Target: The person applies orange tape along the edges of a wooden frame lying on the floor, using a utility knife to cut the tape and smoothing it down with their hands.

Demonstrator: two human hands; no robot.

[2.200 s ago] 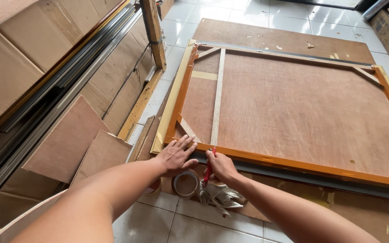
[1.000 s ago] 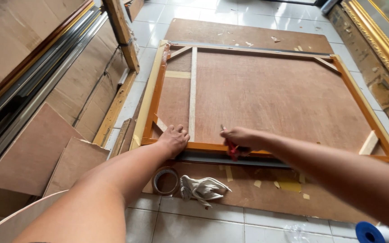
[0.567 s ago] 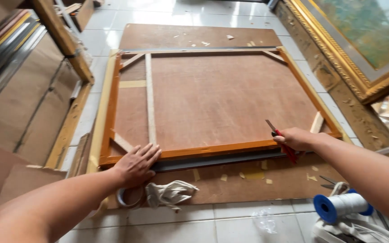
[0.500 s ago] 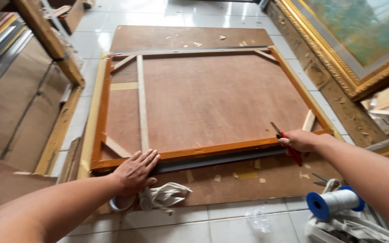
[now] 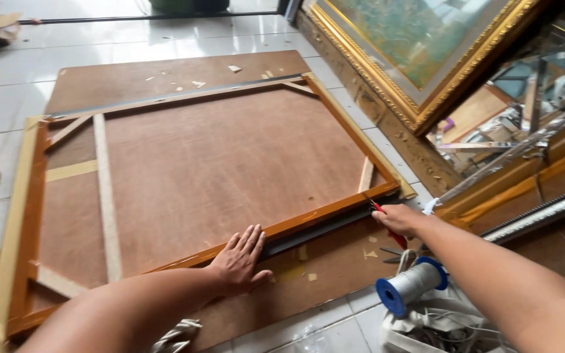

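A large wooden frame (image 5: 335, 210) with a brown backing board (image 5: 230, 163) lies face down on the floor. My left hand (image 5: 242, 260) presses flat, fingers spread, on the frame's near rail. My right hand (image 5: 397, 219) grips a red-handled cutter (image 5: 387, 225) at the frame's near right corner, its tip against the rail's edge. A dark strip (image 5: 315, 230) runs along the outside of that near rail between my hands.
A spool of grey wire with blue ends (image 5: 412, 285) and white cloth (image 5: 426, 327) lie by my right forearm. A gilt-framed painting (image 5: 413, 59) leans at the right, with more frame mouldings (image 5: 544, 209) beside it. A brown sheet (image 5: 165, 72) lies under the frame on tiles.
My right hand slid the cutter rightward along the near rail, from beside my left hand to the frame's right corner. My left hand shifted right along the rail, and my view swung right.
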